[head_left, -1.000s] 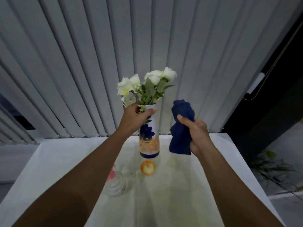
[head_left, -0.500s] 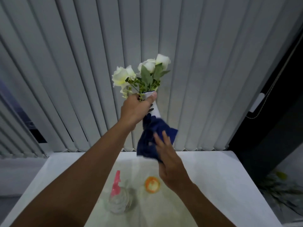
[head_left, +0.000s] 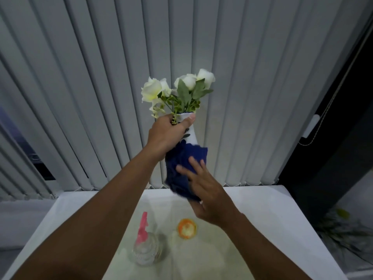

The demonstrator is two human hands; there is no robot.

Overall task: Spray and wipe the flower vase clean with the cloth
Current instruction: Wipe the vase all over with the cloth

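Note:
My left hand (head_left: pixel 168 134) grips the neck of the white vase (head_left: pixel 191 134) and holds it tilted in the air above the table. White roses (head_left: pixel 177 87) with green leaves stick out of its mouth. A dark blue cloth (head_left: pixel 184 170) wraps the vase's lower body and hides it. My right hand (head_left: pixel 203 190) presses the cloth against the vase from below, fingers spread over the fabric. A clear spray bottle (head_left: pixel 146 245) with a pink trigger head stands on the table under my left forearm.
The white table (head_left: pixel 272 219) has a glossy top. A round orange object (head_left: pixel 186 228) lies on it near the spray bottle. Grey vertical blinds (head_left: pixel 101 77) hang right behind the table. A dark opening and a potted plant (head_left: pixel 343 225) are at the right.
The vase was lifted off the table by its neck and tilted. My right hand brought the blue cloth against the vase's lower body and now cups it there.

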